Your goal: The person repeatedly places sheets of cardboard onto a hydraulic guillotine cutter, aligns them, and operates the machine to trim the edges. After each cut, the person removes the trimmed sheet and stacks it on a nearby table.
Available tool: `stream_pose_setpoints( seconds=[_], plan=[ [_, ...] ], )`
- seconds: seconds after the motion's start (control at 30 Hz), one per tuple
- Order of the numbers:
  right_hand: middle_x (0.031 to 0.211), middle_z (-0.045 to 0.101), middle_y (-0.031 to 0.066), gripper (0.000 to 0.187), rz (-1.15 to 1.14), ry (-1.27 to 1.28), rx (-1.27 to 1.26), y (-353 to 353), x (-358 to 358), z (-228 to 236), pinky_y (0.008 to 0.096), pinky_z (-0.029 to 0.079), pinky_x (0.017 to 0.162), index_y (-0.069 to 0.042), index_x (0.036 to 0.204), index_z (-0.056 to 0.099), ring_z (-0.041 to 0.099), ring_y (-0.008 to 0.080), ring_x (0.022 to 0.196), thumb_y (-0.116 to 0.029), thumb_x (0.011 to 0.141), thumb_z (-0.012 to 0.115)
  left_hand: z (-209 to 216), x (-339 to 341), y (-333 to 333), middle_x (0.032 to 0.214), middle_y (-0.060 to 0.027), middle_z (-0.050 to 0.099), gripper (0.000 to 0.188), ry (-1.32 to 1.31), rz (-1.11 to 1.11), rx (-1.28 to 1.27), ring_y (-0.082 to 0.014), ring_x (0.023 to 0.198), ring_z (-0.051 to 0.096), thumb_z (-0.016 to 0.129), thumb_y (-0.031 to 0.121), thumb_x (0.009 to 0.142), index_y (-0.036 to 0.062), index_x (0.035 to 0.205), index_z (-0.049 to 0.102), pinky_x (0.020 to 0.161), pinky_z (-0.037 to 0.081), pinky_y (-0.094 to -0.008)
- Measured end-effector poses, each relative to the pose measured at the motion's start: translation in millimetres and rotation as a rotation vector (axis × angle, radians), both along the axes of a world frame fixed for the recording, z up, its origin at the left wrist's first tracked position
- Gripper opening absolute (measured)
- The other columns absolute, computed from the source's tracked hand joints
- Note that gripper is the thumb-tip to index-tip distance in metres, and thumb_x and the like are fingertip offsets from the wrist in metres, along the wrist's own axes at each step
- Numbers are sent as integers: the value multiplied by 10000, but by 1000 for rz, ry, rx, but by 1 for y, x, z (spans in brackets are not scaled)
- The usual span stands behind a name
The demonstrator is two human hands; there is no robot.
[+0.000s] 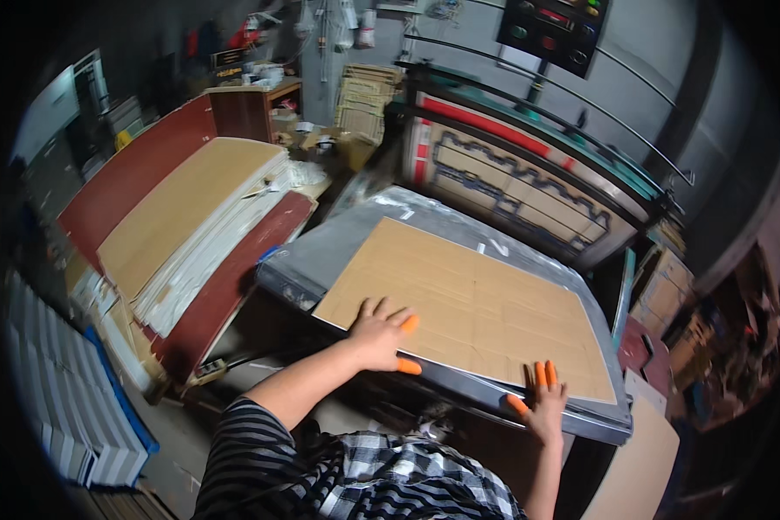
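A brown cardboard sheet (468, 295) lies flat on the grey metal bed (312, 251) of a press in front of me. Near its left corner, my left hand (378, 340) rests on the sheet with fingers spread, and the thumb lies along the near edge. My right hand (546, 412) is at the near edge towards the right, fingers stretched out over the sheet and thumb apart. Orange finger covers sit on some fingers of both hands. Beyond the bed stands the press's upright plate with a die board (511, 195) bearing dark, jagged blade lines.
At left, a stack of cardboard sheets (191, 186) stands on a dark red board. Grey-striped stacked sheets (78, 399) are at lower left. A control panel (553, 30) with buttons hangs above the press. More cardboard (641, 459) leans at lower right, with scraps beyond.
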State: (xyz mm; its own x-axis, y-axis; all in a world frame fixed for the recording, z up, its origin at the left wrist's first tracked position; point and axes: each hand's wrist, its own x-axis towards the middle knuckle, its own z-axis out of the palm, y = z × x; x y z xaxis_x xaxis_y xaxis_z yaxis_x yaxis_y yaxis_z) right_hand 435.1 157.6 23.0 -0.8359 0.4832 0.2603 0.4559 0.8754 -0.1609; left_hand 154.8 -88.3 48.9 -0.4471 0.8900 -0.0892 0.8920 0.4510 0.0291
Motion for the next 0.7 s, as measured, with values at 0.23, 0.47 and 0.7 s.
stream_pose_setpoints(
  seconds=[0.23,0.47,0.7],
  plan=[
    [1033,630,174,303,123,224,31,-25,-34,11,434,502,816,-28,1073,652,595,360,966,-147,805,729,-2,-58,-53,995,-108,665,175,264,-216,558,-292,987,609,564,148,848,30,897,684,826,500,-389],
    [1207,617,163,446,211,302,149,-94,-140,-14,472,426,977,-20,1205,618,583,341,1123,34,773,522,133,-132,-142,813,-105,654,127,561,-208,368,-275,804,622,604,149,742,39,775,657,752,505,-379],
    [1235,599,171,661,602,627,17,-234,-367,85,443,403,1035,-75,1259,594,538,355,1177,141,636,555,198,-139,-372,1252,-160,610,371,782,368,562,-326,1184,564,563,92,811,38,1166,653,1038,414,-428]
  ],
)
